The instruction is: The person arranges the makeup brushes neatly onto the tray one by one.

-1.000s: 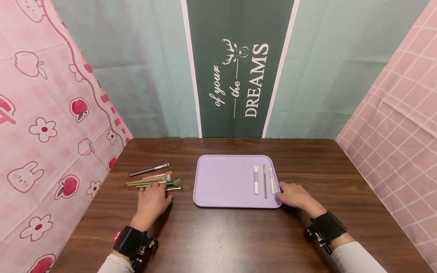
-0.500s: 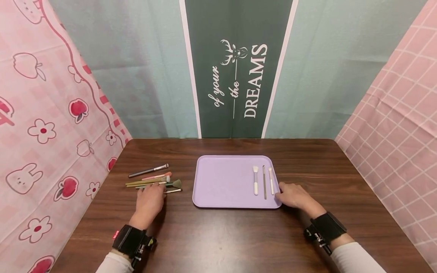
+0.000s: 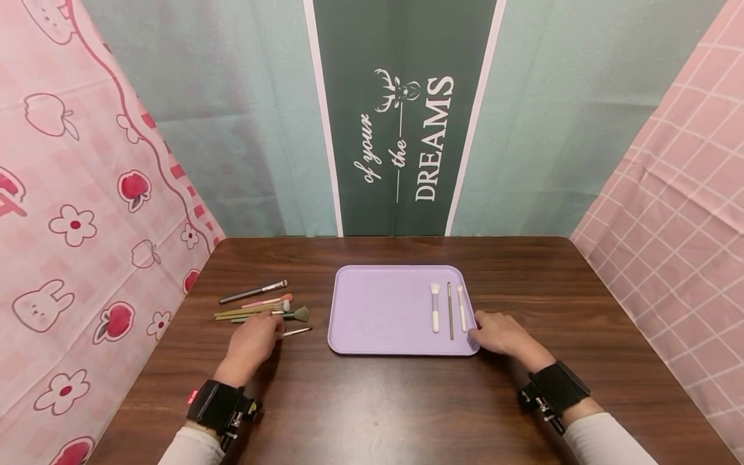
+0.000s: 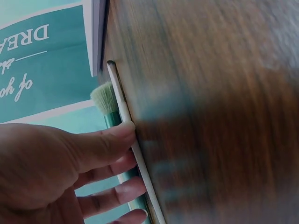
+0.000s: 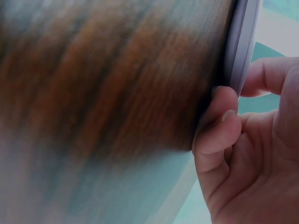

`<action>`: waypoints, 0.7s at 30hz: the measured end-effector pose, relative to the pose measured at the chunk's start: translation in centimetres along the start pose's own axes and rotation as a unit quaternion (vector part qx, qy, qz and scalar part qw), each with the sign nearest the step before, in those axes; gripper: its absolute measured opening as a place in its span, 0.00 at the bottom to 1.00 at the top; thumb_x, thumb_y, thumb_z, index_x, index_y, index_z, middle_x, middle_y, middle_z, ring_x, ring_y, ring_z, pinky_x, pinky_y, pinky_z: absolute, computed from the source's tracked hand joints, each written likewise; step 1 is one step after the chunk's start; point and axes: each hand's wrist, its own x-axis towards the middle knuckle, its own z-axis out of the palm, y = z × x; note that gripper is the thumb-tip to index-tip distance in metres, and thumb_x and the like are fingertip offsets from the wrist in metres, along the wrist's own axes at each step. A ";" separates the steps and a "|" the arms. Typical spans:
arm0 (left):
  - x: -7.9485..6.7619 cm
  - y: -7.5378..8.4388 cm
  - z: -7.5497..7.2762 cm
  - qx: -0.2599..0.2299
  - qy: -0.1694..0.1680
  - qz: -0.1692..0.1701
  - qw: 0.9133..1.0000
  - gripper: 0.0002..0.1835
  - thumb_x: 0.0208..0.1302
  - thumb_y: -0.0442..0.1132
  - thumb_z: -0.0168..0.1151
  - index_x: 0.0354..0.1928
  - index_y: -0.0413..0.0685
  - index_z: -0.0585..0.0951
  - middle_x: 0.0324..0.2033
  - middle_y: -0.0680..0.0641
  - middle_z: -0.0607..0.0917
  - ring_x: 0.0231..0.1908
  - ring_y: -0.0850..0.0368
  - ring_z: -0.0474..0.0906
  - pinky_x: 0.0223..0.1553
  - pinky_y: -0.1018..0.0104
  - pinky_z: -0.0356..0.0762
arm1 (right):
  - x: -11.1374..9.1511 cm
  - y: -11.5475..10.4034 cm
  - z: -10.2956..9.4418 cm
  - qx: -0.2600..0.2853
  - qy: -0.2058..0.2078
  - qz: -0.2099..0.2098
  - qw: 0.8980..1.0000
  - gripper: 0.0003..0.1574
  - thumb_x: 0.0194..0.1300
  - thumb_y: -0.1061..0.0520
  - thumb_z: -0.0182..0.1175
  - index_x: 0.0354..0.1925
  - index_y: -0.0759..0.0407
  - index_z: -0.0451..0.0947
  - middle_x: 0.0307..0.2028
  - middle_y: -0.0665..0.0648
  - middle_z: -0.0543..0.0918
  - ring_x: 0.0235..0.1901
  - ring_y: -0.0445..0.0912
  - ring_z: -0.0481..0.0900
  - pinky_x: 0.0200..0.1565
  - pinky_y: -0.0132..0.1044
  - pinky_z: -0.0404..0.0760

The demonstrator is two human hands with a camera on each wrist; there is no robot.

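My left hand (image 3: 256, 337) pinches a thin makeup brush (image 3: 298, 331) with a pale handle and a small dark tip. In the left wrist view, thumb and fingertips meet on that thin brush (image 4: 122, 105). Right behind it lies a green makeup brush (image 4: 108, 105) with a fluffy head. My right hand (image 3: 502, 332) holds the near right corner of the lilac tray (image 3: 378, 310). Seen from the right wrist, the tray's rim (image 5: 243, 51) sits between the digits of the right hand. Three makeup brushes lie on the tray's right side, including a white one (image 3: 435, 307).
Several more makeup brushes lie left of the tray: a black one (image 3: 252, 292) farthest back, a pink one (image 3: 267, 302) and olive ones (image 3: 250, 312). The brown wooden table (image 3: 378, 400) meets hanging cloths at the back and both sides.
My left hand has drawn slightly toward me and closed on the thin brush, whose tip has swung away from the pile. The right hand stays at the tray's corner.
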 end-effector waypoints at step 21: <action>0.4 0.8 -0.8 -0.034 0.044 0.017 0.998 0.06 0.65 0.33 0.67 0.43 0.47 0.83 0.37 0.43 0.88 0.38 0.43 0.86 0.32 0.47 0.80 | 0.1 0.0 0.0 0.004 -0.007 0.004 1.000 0.14 0.65 0.52 0.58 0.42 0.61 0.76 0.27 0.53 0.75 0.27 0.48 0.72 0.29 0.39 0.67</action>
